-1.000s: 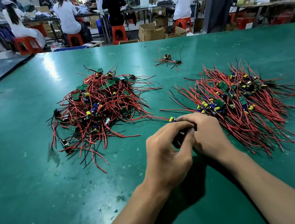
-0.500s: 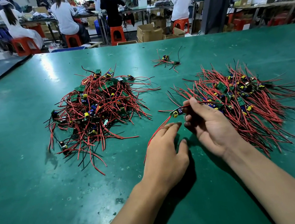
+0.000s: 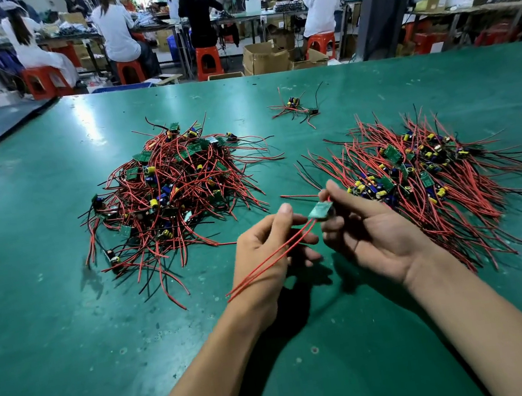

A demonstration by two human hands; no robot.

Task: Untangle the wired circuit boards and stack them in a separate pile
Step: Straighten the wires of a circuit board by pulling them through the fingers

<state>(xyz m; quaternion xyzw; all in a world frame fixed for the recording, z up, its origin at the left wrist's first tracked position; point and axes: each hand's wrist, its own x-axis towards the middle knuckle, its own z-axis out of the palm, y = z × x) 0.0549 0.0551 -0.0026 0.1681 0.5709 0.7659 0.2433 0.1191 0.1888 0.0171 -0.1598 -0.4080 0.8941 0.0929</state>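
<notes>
Over the counter's (image 3: 69, 325) middle, the right hand (image 3: 369, 236) pinches a board (image 3: 320, 212) clear of tangle (image 3: 171, 190) and pile (image 3: 425, 181) while the left hand (image 3: 261, 258) grips its wires (image 3: 263, 263) (probably to straighten them for flat stacking).

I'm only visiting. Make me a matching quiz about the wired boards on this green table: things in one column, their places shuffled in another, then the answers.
Things:
1. tangled heap
2. fanned-out pile
3. small cluster
4. single wired board

Places:
A. held by the left hand and right hand
B. left side of the green table
C. far middle
D. right side

Pairs: 1-B, 2-D, 3-C, 4-A
</notes>
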